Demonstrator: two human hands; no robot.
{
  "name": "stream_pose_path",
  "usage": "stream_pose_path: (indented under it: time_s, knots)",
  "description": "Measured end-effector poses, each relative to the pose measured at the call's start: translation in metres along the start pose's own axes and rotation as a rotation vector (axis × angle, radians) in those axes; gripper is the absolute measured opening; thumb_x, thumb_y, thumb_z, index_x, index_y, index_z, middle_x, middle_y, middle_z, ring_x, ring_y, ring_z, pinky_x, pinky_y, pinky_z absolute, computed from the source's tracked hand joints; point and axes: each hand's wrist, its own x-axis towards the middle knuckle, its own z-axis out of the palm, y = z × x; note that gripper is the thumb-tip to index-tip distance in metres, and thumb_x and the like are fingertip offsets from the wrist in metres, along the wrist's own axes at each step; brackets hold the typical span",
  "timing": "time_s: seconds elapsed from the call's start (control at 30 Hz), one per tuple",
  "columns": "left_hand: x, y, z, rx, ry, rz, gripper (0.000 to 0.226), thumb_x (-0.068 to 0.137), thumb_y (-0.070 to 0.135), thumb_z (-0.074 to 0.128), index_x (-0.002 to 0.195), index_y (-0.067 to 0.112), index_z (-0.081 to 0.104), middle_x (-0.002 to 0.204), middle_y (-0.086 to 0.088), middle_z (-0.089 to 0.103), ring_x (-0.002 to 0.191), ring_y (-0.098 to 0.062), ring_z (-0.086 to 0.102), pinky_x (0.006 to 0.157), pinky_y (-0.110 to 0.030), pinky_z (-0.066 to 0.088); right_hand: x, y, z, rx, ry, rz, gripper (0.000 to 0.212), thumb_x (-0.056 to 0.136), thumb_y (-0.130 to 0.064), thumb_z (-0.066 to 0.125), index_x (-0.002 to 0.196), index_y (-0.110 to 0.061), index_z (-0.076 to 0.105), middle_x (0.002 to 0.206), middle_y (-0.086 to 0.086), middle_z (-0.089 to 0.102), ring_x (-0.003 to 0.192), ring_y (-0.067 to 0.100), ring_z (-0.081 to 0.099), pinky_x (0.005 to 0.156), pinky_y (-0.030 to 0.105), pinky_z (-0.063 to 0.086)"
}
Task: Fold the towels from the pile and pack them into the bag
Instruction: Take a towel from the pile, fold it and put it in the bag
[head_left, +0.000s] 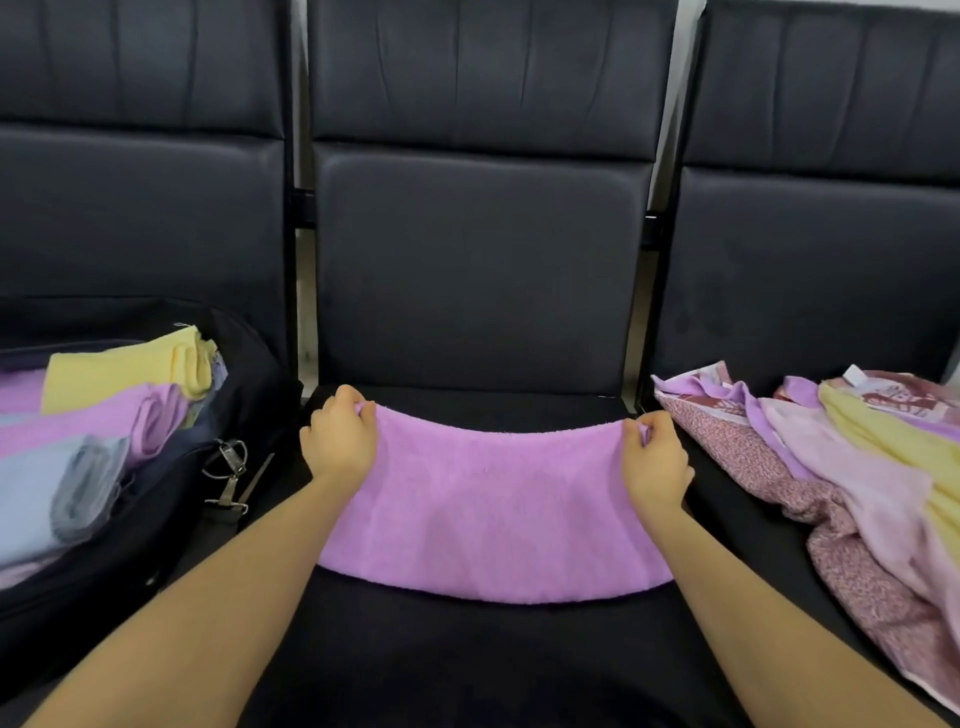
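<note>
A purple towel (493, 509) lies spread across the middle black seat (467, 665). My left hand (340, 441) pinches its far left corner and my right hand (655, 457) pinches its far right corner, so the far edge is stretched between them. On the left seat an open dark bag (156, 493) holds folded towels: yellow (124, 369), purple (98, 421) and pale blue (47, 493). On the right seat lies the unfolded pile of towels (841, 478) in pink, purple, yellow and a patterned red.
Three dark padded seats stand in a row with upright backrests (478, 260) behind them. Metal clips and a strap (228, 478) hang from the bag's near edge, beside my left forearm. The pile spills over the right seat's front edge.
</note>
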Motion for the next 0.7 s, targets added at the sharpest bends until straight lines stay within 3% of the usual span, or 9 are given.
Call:
stream_pose_path:
  time_s: [0.07, 0.17, 0.23, 0.33, 0.4, 0.47, 0.7]
  knots:
    - [-0.003, 0.003, 0.010, 0.082, 0.027, 0.008, 0.024, 0.096, 0.022, 0.051, 0.116, 0.008, 0.053, 0.118, -0.013, 0.057, 0.109, -0.033, 0.049, 0.091, -0.041, 0.036, 0.005, 0.006, 0.010, -0.084, -0.014, 0.005, 0.008, 0.097, -0.021, 0.052, 0.100, -0.015, 0.054, 0.098, 0.005, 0.060, 0.101, 0.028, 0.053, 0.097, 0.039, 0.025]
    - [-0.023, 0.008, 0.020, 0.123, 0.005, 0.212, 0.037, 0.094, 0.023, 0.053, 0.128, 0.010, 0.050, 0.132, -0.012, 0.048, 0.120, -0.032, 0.042, 0.097, -0.041, 0.034, -0.004, 0.015, 0.021, -0.288, -0.031, -0.079, 0.037, 0.091, -0.022, 0.061, 0.126, -0.015, 0.051, 0.133, 0.011, 0.047, 0.125, 0.032, 0.038, 0.104, 0.044, 0.022]
    - [-0.040, 0.013, 0.027, 0.149, -0.142, 0.349, 0.040, 0.097, 0.029, 0.047, 0.134, 0.015, 0.046, 0.143, -0.007, 0.039, 0.131, -0.028, 0.034, 0.104, -0.039, 0.027, -0.020, 0.015, 0.025, -0.364, -0.082, -0.231, 0.044, 0.093, -0.025, 0.057, 0.135, -0.018, 0.046, 0.142, 0.008, 0.040, 0.131, 0.029, 0.034, 0.107, 0.043, 0.021]
    - [-0.064, 0.012, 0.038, 0.344, -0.444, 0.406, 0.057, 0.099, 0.047, 0.032, 0.150, 0.025, 0.020, 0.161, -0.001, 0.002, 0.146, -0.028, 0.001, 0.114, -0.048, 0.007, -0.038, 0.020, 0.025, -0.597, -0.314, -0.446, 0.051, 0.100, -0.038, 0.040, 0.148, -0.022, 0.029, 0.156, 0.003, 0.023, 0.142, 0.022, 0.022, 0.114, 0.038, 0.017]
    - [-0.078, 0.002, 0.041, 0.450, -0.590, 0.378, 0.065, 0.098, 0.055, 0.023, 0.152, 0.032, -0.003, 0.158, 0.003, -0.020, 0.145, -0.029, -0.017, 0.114, -0.055, -0.006, -0.046, 0.028, 0.023, -0.784, -0.471, -0.498, 0.058, 0.102, -0.048, 0.025, 0.153, -0.025, 0.011, 0.162, 0.001, 0.003, 0.148, 0.022, 0.006, 0.118, 0.038, 0.006]
    - [-0.089, -0.008, 0.035, 0.505, -0.645, 0.348, 0.066, 0.096, 0.060, 0.017, 0.149, 0.036, -0.014, 0.155, 0.005, -0.029, 0.143, -0.028, -0.025, 0.111, -0.059, -0.014, -0.053, 0.033, 0.017, -0.892, -0.584, -0.490, 0.061, 0.101, -0.052, 0.015, 0.153, -0.027, -0.004, 0.161, -0.001, -0.010, 0.148, 0.021, -0.007, 0.118, 0.038, -0.004]
    - [-0.122, -0.017, 0.006, 0.607, -0.788, 0.302, 0.066, 0.096, 0.062, 0.013, 0.148, 0.037, -0.018, 0.153, 0.005, -0.032, 0.142, -0.028, -0.027, 0.108, -0.061, -0.017, -0.088, 0.039, -0.003, -1.010, -0.713, -0.498, 0.061, 0.101, -0.052, 0.011, 0.152, -0.027, -0.012, 0.160, -0.001, -0.017, 0.147, 0.020, -0.013, 0.118, 0.039, -0.009]
